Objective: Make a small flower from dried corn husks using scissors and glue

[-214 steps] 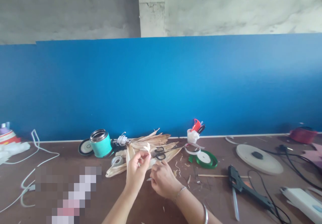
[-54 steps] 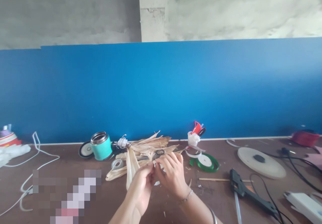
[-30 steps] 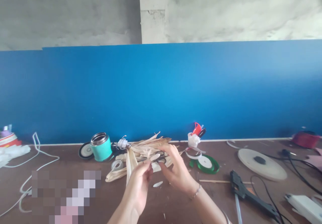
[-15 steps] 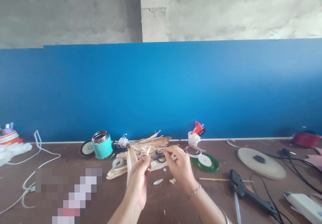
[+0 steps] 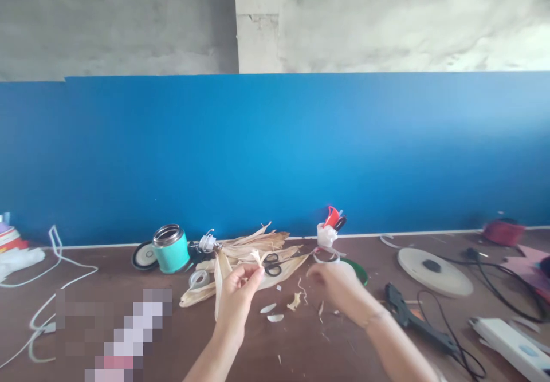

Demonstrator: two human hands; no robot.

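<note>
My left hand (image 5: 239, 287) is closed in a pinch on a small pale piece of corn husk (image 5: 256, 258), its frayed end sticking up above the fingertips. Behind it lies a pile of dried corn husks (image 5: 258, 245), and black-handled scissors (image 5: 272, 267) rest on them. My right hand (image 5: 339, 284) is over the table in front of a green ribbon spool (image 5: 360, 272), smeared by motion, so its fingers cannot be made out. Husk scraps (image 5: 294, 301) and thin pale petal-shaped pieces (image 5: 275, 318) are scattered between the hands.
A turquoise jar (image 5: 171, 250) stands beside its lid (image 5: 145, 255) and a tape roll (image 5: 199, 279). Further right are a white cup of pens (image 5: 327, 235), a round turntable (image 5: 447, 278), a glue gun (image 5: 412, 319) with its cord, and a power strip (image 5: 511, 345). A blue partition (image 5: 275, 158) closes off the back.
My right hand has moved away from the left, to the right and lower. More small scraps show on the table. The left hand keeps its pinch on the husk piece.
</note>
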